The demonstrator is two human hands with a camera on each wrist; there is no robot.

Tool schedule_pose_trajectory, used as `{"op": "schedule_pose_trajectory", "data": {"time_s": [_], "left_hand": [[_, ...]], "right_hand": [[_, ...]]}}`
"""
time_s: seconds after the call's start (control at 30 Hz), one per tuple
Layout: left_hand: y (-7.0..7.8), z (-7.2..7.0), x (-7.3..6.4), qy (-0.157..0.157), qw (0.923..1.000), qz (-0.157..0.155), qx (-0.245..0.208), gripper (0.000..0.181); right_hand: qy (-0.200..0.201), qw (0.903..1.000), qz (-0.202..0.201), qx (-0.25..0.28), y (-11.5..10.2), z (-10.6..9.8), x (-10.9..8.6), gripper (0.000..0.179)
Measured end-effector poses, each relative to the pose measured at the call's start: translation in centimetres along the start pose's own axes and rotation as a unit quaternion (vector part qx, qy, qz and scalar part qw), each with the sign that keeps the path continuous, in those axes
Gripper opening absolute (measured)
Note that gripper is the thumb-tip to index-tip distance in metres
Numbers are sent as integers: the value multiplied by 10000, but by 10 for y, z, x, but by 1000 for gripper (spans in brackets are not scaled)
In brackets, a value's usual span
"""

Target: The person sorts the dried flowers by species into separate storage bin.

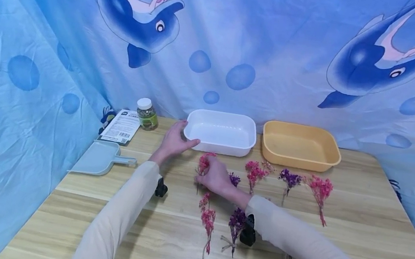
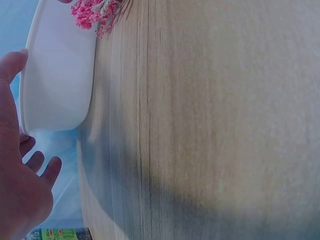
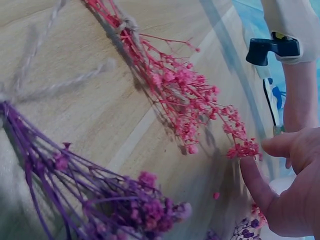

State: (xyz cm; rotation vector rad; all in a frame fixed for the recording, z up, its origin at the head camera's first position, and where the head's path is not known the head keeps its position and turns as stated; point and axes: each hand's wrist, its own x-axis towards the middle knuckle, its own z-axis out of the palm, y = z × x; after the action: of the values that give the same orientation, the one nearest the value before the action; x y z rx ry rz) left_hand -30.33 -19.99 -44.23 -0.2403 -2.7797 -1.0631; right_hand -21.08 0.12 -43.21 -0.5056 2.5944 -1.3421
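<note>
My left hand (image 1: 175, 140) touches the left end of a white plastic tub (image 1: 218, 149), its thumb at the front rim and its fingers spread along the left side. In front of that tub my right hand (image 1: 218, 177) pinches a small bunch of pink dried flowers (image 1: 205, 161), whose stems hang below the fingers. The grip itself is partly hidden in the right wrist view. Closer to me lie another pink bunch (image 1: 208, 220), tied with twine, and a purple bunch (image 1: 236, 223). A purple flower head (image 1: 234, 179) shows behind the right hand.
A yellow tub (image 1: 298, 163) stands right of the white one. Before it lie pink bunches (image 1: 320, 188) and a purple bunch (image 1: 290, 178). At left are a lidded jar (image 1: 147, 116), a printed packet (image 1: 122, 126) and a light-blue dustpan (image 1: 97, 158). A curtain hangs behind.
</note>
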Motion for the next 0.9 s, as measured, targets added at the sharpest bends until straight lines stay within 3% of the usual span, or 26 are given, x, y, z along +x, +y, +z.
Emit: {"op": "schedule_pose_trajectory", "data": {"time_s": [0.4, 0.6, 0.9], "left_hand": [[2, 0, 0, 47, 10000, 61, -15, 89], [1, 0, 0, 53, 10000, 60, -13, 89], [2, -1, -2, 18, 10000, -2, -23, 89]], "right_hand": [[109, 9988, 84, -467, 6, 8, 3, 83], [91, 9985, 135, -531, 5, 10, 3, 81], [226, 9960, 559, -663, 4, 17, 6, 74]]}}
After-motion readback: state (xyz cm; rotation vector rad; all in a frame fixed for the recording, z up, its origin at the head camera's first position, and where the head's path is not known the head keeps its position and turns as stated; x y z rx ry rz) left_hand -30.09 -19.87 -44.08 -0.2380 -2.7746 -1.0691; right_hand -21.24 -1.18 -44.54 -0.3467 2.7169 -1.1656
